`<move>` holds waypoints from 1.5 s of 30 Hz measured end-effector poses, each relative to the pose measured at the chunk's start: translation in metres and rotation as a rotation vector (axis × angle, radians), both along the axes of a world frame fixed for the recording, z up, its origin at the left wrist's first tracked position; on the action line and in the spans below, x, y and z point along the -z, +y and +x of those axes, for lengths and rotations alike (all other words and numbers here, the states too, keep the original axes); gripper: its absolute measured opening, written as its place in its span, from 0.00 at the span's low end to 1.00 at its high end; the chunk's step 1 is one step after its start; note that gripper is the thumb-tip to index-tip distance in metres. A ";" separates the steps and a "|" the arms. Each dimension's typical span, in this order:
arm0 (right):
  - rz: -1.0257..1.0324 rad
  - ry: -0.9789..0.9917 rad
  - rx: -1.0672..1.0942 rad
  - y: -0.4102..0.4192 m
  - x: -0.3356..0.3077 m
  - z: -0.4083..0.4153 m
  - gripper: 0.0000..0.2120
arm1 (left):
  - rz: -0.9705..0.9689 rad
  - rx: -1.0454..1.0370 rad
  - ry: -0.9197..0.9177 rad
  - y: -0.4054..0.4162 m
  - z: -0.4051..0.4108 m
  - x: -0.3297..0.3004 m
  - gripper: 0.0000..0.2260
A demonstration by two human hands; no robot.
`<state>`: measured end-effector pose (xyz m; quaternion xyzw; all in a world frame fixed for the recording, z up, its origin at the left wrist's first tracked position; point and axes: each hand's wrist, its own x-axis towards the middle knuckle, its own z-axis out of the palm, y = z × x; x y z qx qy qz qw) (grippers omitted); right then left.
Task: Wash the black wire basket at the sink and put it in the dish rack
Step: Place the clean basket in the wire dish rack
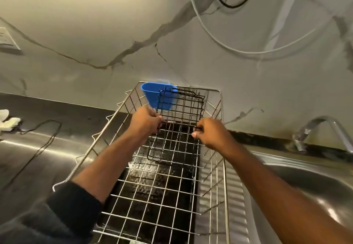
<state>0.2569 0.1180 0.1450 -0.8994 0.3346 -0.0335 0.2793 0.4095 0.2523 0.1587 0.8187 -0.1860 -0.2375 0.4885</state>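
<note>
The black wire basket [179, 114] stands inside the far end of the silver wire dish rack [222, 169], tilted on its side against the back. My left hand [146, 121] grips the basket's left edge, and my right hand [211, 134] grips its right edge. Both hands are closed on the black wires. A blue plastic cup [157, 96] hangs on the rack's far rim, just behind and left of the basket. The sink [309, 180] lies to the right of the rack.
A wet black drip tray [152, 190] lies under the rack. The steel tap [321, 127] stands at the right against the marble wall. A thin black cable [44, 144] runs over the steel counter at the left, near a white object [7, 121].
</note>
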 end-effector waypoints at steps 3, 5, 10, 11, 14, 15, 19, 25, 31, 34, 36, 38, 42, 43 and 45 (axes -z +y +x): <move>0.034 0.009 -0.039 0.004 -0.001 -0.010 0.10 | -0.008 -0.016 -0.027 0.009 -0.003 0.006 0.04; 0.053 0.042 -0.051 0.010 0.000 -0.018 0.09 | -0.028 -0.006 0.004 0.015 -0.006 0.011 0.05; 0.044 0.142 -0.067 0.026 0.004 -0.020 0.09 | 0.006 -0.016 -0.004 0.021 -0.013 0.019 0.05; 0.030 0.155 -0.064 0.027 0.004 -0.019 0.09 | 0.007 -0.015 0.009 0.021 -0.012 0.022 0.05; -0.022 0.239 -0.052 0.029 0.003 -0.010 0.12 | 0.037 0.009 0.065 0.020 -0.010 0.031 0.05; -0.044 0.272 -0.047 0.029 0.005 -0.007 0.13 | 0.047 0.017 0.088 0.021 -0.010 0.034 0.04; -0.096 0.291 -0.024 0.030 0.015 -0.002 0.13 | 0.066 0.040 0.145 0.025 -0.010 0.044 0.04; -0.107 0.275 -0.001 0.027 0.026 0.005 0.11 | 0.097 0.079 0.091 0.025 0.001 0.059 0.07; -0.109 0.268 0.030 0.025 0.037 0.009 0.10 | 0.128 0.135 0.056 0.021 0.004 0.069 0.09; -0.090 0.277 0.049 0.024 0.038 0.011 0.11 | 0.116 0.138 0.070 0.020 0.004 0.072 0.09; -0.082 0.276 0.058 0.024 0.037 0.012 0.12 | 0.116 0.145 0.064 0.020 0.005 0.072 0.09; -0.086 0.274 0.061 0.024 0.038 0.012 0.12 | 0.123 0.160 0.051 0.020 0.006 0.074 0.10; -0.114 0.286 0.062 0.025 0.039 0.012 0.12 | 0.125 0.186 0.046 0.021 0.005 0.076 0.11; -0.114 0.291 0.063 0.026 0.037 0.012 0.12 | 0.129 0.196 0.051 0.022 0.003 0.073 0.12; -0.109 0.288 0.062 0.027 0.037 0.011 0.12 | 0.140 0.222 0.057 0.025 0.002 0.073 0.13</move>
